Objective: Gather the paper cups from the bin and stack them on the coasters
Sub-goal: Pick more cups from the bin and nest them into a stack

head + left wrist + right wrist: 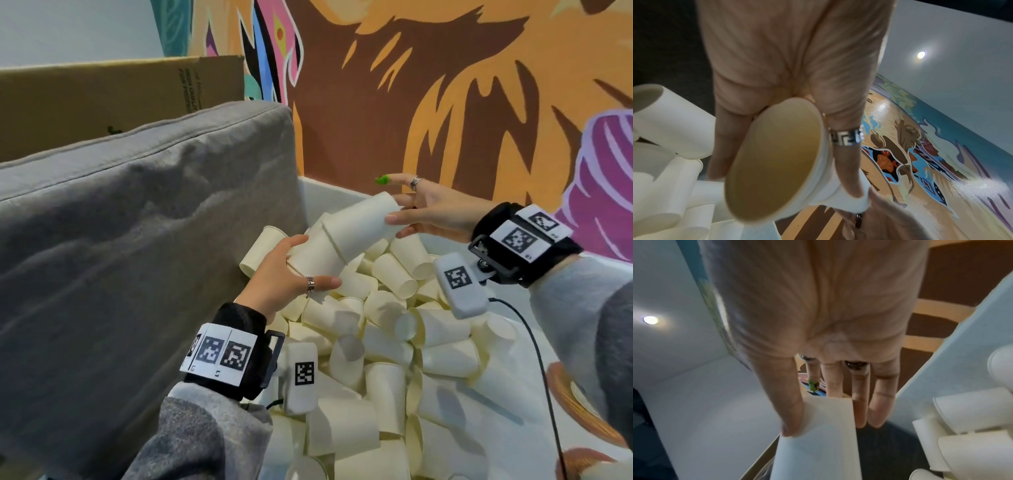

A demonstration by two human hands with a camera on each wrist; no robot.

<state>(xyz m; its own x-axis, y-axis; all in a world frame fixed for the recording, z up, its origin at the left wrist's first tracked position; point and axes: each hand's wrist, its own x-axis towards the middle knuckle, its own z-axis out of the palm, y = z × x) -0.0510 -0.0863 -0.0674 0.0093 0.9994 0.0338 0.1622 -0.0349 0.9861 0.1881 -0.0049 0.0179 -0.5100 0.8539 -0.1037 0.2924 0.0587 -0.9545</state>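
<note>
paper cups (387, 329): showing pale cream, lower centre of the frame
bin (329, 190): showing plain white
cushion (137, 222): showing grey, at left
cardboard box (102, 96): showing brown, upper left
mural (445, 85): showing orange, brown, pink and purple shapes
fingernail (382, 179): showing bright green
wrist bands (517, 236): showing black-and-white square codes

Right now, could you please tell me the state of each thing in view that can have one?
left hand: grips the lower end of the nested cups
right hand: pinches the top cup's base
nested cups: held tilted above the bin, partly slid together
loose cups: heaped on their sides in the bin
bin: open, holding many cups
</note>
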